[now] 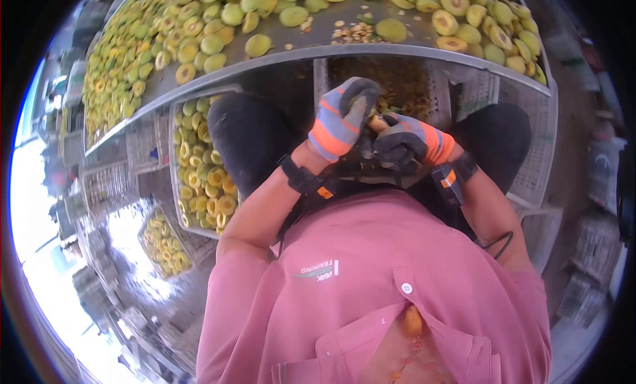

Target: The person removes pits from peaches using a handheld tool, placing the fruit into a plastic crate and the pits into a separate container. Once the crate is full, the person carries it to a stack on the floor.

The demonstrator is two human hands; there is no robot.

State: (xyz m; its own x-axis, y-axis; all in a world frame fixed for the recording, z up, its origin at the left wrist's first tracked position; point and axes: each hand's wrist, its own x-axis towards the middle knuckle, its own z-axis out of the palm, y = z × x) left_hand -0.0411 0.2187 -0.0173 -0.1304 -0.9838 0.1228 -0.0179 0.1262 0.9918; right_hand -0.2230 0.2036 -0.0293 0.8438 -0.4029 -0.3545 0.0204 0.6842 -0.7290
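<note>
My left hand (344, 115), in a grey and orange glove with dark fingers, is closed with its fingers curled around a green fruit (358, 109), mostly hidden by the glove. Close beside it, my right hand (409, 142) in a matching glove is closed on a tan, rounded, handle-like piece (378, 123), whose kind I cannot tell. Both hands meet above my lap, just below the metal table's front edge (265, 60). Beneath them sits a crate of brownish scraps (414, 86).
Halved green fruits (199, 43) heap across the table, with a small pile of pale pits (354, 33) near its edge. To the left of my knee (248, 135) stands a crate of fruit halves (215, 178). Another fruit crate (165, 245) lies farther left on the floor.
</note>
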